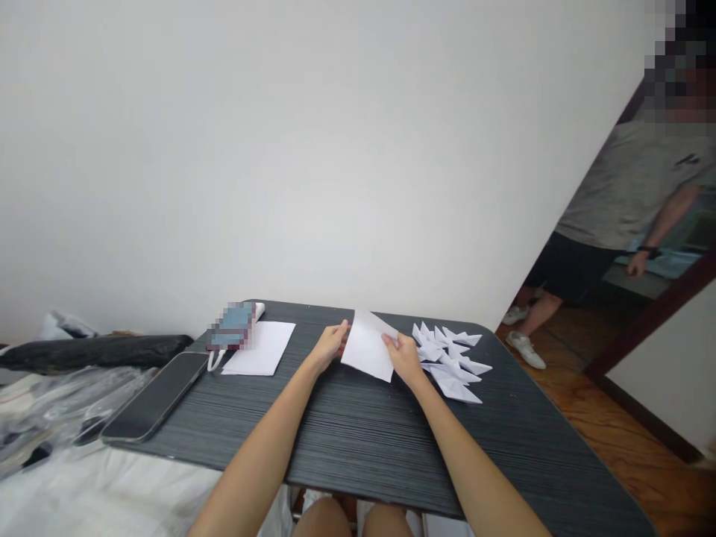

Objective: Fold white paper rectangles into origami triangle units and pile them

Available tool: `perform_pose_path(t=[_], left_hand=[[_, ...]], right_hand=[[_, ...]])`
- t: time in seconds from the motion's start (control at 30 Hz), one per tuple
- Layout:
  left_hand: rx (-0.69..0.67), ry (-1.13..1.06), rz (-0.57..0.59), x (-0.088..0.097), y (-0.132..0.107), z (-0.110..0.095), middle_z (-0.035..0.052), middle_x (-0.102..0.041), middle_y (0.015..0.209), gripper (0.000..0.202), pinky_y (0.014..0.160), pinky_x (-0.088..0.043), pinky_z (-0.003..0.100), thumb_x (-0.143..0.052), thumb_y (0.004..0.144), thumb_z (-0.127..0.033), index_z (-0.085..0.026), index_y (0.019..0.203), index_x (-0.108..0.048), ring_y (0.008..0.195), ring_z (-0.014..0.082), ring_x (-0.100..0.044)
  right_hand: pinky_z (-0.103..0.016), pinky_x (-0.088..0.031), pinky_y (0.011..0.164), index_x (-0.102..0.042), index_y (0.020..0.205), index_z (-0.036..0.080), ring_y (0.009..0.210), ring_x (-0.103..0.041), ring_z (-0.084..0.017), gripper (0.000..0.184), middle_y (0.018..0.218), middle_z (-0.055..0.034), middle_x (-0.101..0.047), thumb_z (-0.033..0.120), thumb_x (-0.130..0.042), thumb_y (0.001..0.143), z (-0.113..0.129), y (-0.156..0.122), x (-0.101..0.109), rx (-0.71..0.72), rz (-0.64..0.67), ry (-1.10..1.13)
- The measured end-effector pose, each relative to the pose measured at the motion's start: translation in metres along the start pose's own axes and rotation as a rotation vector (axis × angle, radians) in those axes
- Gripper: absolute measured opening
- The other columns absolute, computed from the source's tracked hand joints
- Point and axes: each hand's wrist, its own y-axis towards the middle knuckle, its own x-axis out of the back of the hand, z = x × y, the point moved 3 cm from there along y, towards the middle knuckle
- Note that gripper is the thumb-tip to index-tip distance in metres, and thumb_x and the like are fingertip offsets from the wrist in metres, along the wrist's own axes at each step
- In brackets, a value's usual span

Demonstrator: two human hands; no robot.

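Note:
A white sheet of paper [369,347] is held up, tilted and slightly bowed, over the dark table. My right hand [406,358] grips its right edge, with the thumb on the near face and the fingers behind. At the left edge is my left hand [331,345], its thumb up and its fingertips partly hidden by the sheet. Just right of my right hand lies a cluster of several pointed folded paper pieces [453,365]. Left of my left hand, a flat stack of white paper [262,349] rests on the table.
A black phone [156,395] lies at the table's [347,440] left edge. Behind it a propped device [232,328] with a white cable overlaps the paper stack. Plastic-wrapped items [56,403] and white cloth lie left. A person [615,194] stands in the doorway at right.

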Motion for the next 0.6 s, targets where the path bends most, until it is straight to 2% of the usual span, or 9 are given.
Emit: perform_pose_path(t=[0.1,0.17,0.27,0.37,0.43,0.5,0.6], left_hand=[[0.114,-0.047,0.128,-0.011,-0.004,0.002,0.0113,-0.063,0.068,0.050,0.042,-0.043,0.022,-0.042,0.072,-0.054,-0.010,0.093,-0.053,0.055,0.0179,-0.061],[0.049,-0.059,0.130,-0.015,-0.005,0.001,0.0111,-0.063,0.068,0.041,0.041,-0.041,0.019,-0.051,0.071,-0.044,-0.010,0.092,-0.051,0.056,0.0174,-0.062],[-0.123,-0.031,-0.048,-0.010,-0.003,-0.002,0.0026,-0.057,0.049,0.028,0.032,-0.027,0.014,-0.056,0.069,-0.030,-0.009,0.087,-0.050,0.039,0.0096,-0.053],[-0.218,0.037,-0.206,-0.003,0.000,-0.004,-0.0038,-0.046,0.035,0.022,0.030,-0.017,0.014,-0.054,0.070,-0.029,-0.009,0.078,-0.052,0.028,0.0044,-0.038],[-0.267,0.062,-0.243,-0.001,0.000,-0.005,-0.0025,-0.049,0.040,0.020,0.031,-0.022,0.014,-0.054,0.069,-0.029,-0.009,0.073,-0.054,0.032,0.0048,-0.041],[-0.309,0.046,-0.251,-0.002,0.000,-0.006,0.0002,-0.054,0.050,0.020,0.037,-0.032,0.015,-0.053,0.068,-0.029,-0.009,0.071,-0.054,0.042,0.0067,-0.048],[-0.329,-0.021,-0.265,-0.004,0.000,-0.006,0.0018,-0.058,0.065,0.020,0.052,-0.044,0.020,-0.051,0.069,-0.030,-0.011,0.072,-0.053,0.057,0.0096,-0.055]], right_hand=[[-0.036,-0.043,0.079,-0.060,0.097,0.013,0.090,-0.056,-0.024,0.036,0.094,-0.0099,-0.063,0.035,-0.041,0.076,0.008,-0.001,0.009,0.059,-0.152,-0.132],[-0.035,-0.043,0.078,-0.057,0.103,0.012,0.089,-0.056,-0.024,0.038,0.095,-0.0106,-0.063,0.032,-0.038,0.077,0.011,-0.002,0.010,0.059,-0.157,-0.175],[-0.033,-0.043,0.079,-0.053,0.110,0.015,0.088,-0.056,-0.021,0.039,0.098,-0.0077,-0.062,0.022,-0.035,0.076,0.017,-0.006,0.004,0.110,-0.053,-0.201],[-0.031,-0.039,0.088,-0.049,0.115,0.018,0.097,-0.053,-0.018,0.049,0.107,-0.0037,-0.058,0.009,-0.031,0.070,0.022,-0.009,-0.003,0.224,0.057,-0.218],[-0.032,-0.038,0.090,-0.047,0.117,0.020,0.102,-0.049,-0.017,0.055,0.110,-0.0029,-0.055,0.005,-0.030,0.067,0.023,-0.011,-0.006,0.272,0.085,-0.243],[-0.032,-0.044,0.083,-0.045,0.119,0.022,0.097,-0.052,-0.018,0.057,0.115,-0.0027,-0.051,0.004,-0.029,0.067,0.023,-0.012,-0.006,0.265,0.087,-0.254],[-0.027,-0.051,0.061,-0.042,0.120,0.027,0.068,-0.058,-0.012,0.057,0.122,-0.0025,-0.043,0.005,-0.027,0.070,0.021,-0.013,-0.007,0.208,0.148,-0.234]])
